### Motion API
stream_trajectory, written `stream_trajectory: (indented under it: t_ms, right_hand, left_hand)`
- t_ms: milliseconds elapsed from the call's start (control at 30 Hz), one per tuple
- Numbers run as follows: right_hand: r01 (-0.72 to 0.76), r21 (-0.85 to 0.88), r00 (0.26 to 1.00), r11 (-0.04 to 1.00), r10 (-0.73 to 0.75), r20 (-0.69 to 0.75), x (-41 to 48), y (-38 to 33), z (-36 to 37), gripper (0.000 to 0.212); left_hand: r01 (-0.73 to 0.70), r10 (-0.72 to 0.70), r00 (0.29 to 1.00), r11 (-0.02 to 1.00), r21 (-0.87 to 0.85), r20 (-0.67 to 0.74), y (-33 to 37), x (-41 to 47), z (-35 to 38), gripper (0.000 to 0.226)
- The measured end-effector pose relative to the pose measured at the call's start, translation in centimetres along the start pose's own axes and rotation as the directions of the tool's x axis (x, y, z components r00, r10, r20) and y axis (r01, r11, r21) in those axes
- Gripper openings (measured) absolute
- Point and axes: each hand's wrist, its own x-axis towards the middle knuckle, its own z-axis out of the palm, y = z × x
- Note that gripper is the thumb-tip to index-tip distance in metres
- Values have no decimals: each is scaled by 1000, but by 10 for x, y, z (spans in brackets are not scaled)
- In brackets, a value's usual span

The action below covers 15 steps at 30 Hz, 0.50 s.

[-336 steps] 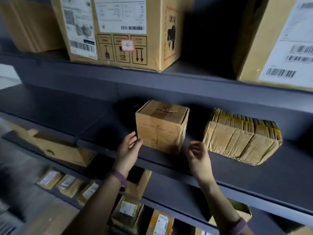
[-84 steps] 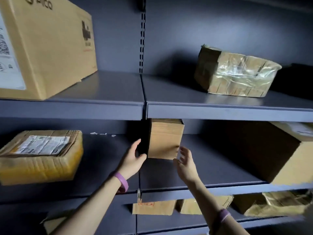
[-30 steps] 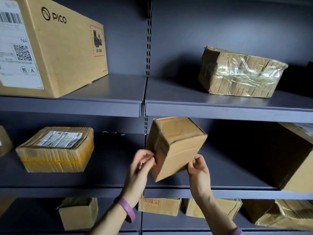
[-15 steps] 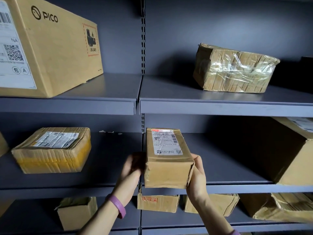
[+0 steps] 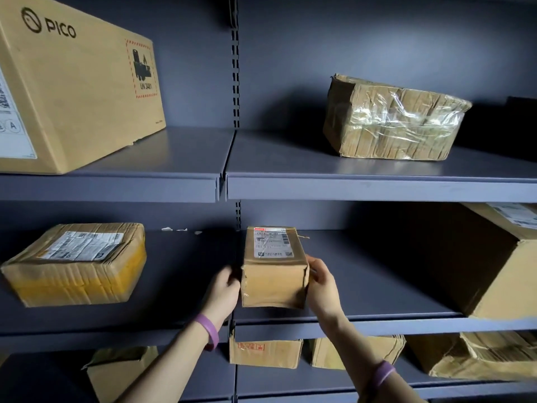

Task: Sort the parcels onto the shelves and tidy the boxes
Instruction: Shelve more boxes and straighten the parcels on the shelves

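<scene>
Your left hand (image 5: 223, 289) and right hand (image 5: 322, 283) are clamped on the small parcel (image 5: 274, 267), one on each side face; label faces up, w/ a strip of tape over the front edge. Parcel sits at 6 o'clock in view, on the middle shelf (image 5: 377, 286), just right of the upright post (image 5: 234, 62); can't tell if its base is flat on the shelf or a bit lifted. Purple wristband (image 5: 207, 334) on your left wrist, another on the right.

At 9 o'clock, same shelf level: a flat taped parcel (image 5: 78, 266), label up, yellow tape round the sides, well apart from yours. At 3 o'clock: a big box (image 5: 499, 271), partly cut off by the frame edge. Top shelf: PICO box (image 5: 75, 82) at 10 o'clock; a plastic-wrapped parcel (image 5: 392, 120) at 1 o'clock, crumpled at the corners. Bottom shelf: several boxes (image 5: 264, 351) from 7 to 4 o'clock, one open-topped at 7; a crushed one at 4 o'clock.
</scene>
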Motion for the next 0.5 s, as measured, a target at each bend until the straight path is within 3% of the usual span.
stream_trajectory:
  t_ms: [100,200,333,500]
  right_hand:
    - [-20,-22,999,1000,21,35,5,7,-4,51]
    - [-60,-24,996,998,62,65,8,15,-10,46]
    - [-141,89,990,986,143,-6,9,23,-35,41]
    - [-101,123,994,987,104,-22,3,9,-73,34]
  left_hand:
    - [4,-7,999,997,73,42,-3,5,8,46]
    - [26,-26,999,999,18,-26,-1,2,11,51]
    - [-210,198,970,975,-71,-141,15,-13,-3,51]
    - [-436,414,897,887,-156,-152,54,-51,9,41]
